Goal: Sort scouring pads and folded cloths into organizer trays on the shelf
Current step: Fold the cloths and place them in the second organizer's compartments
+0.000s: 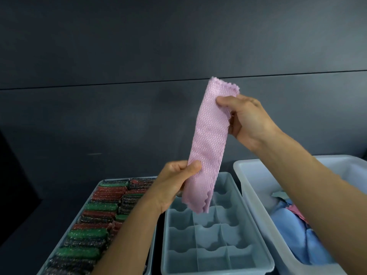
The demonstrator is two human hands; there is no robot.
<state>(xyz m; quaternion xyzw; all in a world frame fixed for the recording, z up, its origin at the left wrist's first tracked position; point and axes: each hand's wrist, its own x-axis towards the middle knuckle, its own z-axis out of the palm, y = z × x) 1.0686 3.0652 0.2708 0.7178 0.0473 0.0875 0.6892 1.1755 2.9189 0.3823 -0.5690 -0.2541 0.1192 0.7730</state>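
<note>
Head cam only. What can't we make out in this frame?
Head view throughout:
1. Scouring-pad tray: near right part behind the left forearm; front cut by the bottom edge.
2. Divided tray: far compartments behind the pink cloth and left hand.
3. Bin: cloths inside mostly behind the right forearm; right side cut off, count unknown.
4. Right hand: fingers behind the cloth hidden.

Open above the near cells of the divided tray (pixel 194 235); barred over its far cells by the hanging pink cloth (pixel 208 139). Hemmed at left by packed scouring pads (pixel 95 207), at right by the bin (pixel 258 175) wall and the right forearm (pixel 317 191).
</note>
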